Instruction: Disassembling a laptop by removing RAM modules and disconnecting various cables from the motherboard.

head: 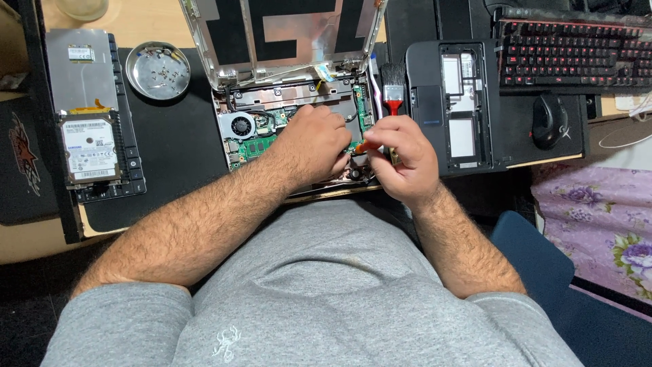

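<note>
Here the opened laptop (292,115) lies at the middle of the tabletop's (190,149) near edge, circuit board bared. The left hand (314,144) rests curled on the board, holding nothing that shows. Touching it, the right hand (402,158) is closed around an orange-handled screwdriver (362,146) over the board's right side.

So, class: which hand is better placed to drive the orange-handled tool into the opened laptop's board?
The right hand, probably. It already grips the orange-handled tool, tip toward the green board. The left hand lies on the laptop's insides, seemingly bracing; whether it holds anything is hidden.
</note>
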